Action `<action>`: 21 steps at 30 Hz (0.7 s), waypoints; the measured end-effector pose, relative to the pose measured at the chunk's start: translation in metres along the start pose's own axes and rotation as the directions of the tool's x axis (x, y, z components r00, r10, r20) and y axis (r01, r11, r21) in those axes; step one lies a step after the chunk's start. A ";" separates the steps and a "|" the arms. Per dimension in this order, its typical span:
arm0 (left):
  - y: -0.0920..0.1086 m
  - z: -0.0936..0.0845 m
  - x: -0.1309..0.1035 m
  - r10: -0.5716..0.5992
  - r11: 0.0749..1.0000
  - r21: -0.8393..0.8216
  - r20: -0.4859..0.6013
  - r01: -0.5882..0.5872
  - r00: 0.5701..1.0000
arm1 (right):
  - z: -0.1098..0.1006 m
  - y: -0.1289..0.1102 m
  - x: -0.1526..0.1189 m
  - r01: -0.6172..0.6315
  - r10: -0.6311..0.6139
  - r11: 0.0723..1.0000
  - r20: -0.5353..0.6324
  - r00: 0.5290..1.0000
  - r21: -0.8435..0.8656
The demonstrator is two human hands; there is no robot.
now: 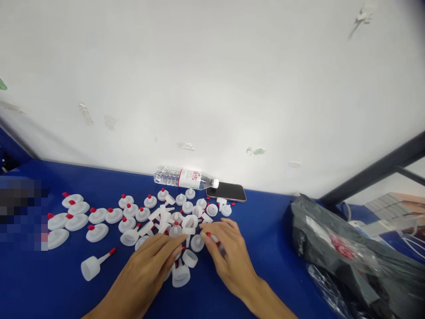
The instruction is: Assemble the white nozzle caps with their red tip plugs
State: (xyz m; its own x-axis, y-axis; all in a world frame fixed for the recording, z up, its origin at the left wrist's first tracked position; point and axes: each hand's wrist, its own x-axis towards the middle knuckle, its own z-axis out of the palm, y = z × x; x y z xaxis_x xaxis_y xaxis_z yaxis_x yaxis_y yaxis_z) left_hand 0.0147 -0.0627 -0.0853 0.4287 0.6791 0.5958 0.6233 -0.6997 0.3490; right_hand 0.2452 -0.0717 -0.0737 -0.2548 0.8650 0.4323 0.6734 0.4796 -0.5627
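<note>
White nozzle caps, several with red tips, lie in a loose pile (175,230) on the blue table (265,230). My left hand (156,261) rests over the pile's front left, fingers bent; what its fingertips touch is hidden. At the pile's right side my right hand (229,252) has its fingers curled around a small white cap with a red tip (212,238). Left of the pile, several caps (97,232) stand with red tips up. One cap (90,268) lies on its side at the front left.
A clear water bottle (186,178) lies by the white wall, its neck beside a black phone (229,192). Dark plastic bags (352,261) lie at the right, near a dark metal bar (375,166). A blurred patch covers the left edge.
</note>
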 end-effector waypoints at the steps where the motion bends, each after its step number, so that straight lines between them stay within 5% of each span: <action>1: -0.001 0.000 -0.001 -0.006 1.000 -0.008 -0.010 0.006 1.000 | 0.000 0.002 0.000 -0.012 0.012 1.000 -0.005 1.000 0.000; 6: -0.001 0.005 -0.006 -0.108 0.991 -0.072 0.065 0.113 0.992 | 0.004 0.011 0.000 -0.017 0.019 0.998 0.038 0.999 -0.052; 13: 0.000 0.003 0.003 -0.056 0.994 -0.091 0.068 0.062 0.996 | -0.004 0.007 -0.003 0.100 -0.058 0.964 0.170 0.984 -0.246; 21: -0.002 0.005 0.003 -0.085 0.988 -0.121 0.064 0.092 0.994 | 0.001 0.017 -0.007 0.043 -0.034 0.961 0.038 0.999 -0.272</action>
State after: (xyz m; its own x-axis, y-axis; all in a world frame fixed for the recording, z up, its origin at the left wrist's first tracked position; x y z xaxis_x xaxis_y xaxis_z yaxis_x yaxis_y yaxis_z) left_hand 0.0176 -0.0579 -0.0876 0.4152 0.7490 0.5164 0.5767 -0.6557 0.4873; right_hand 0.2578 -0.0689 -0.0871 -0.3035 0.8531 0.4244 0.8250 0.4581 -0.3308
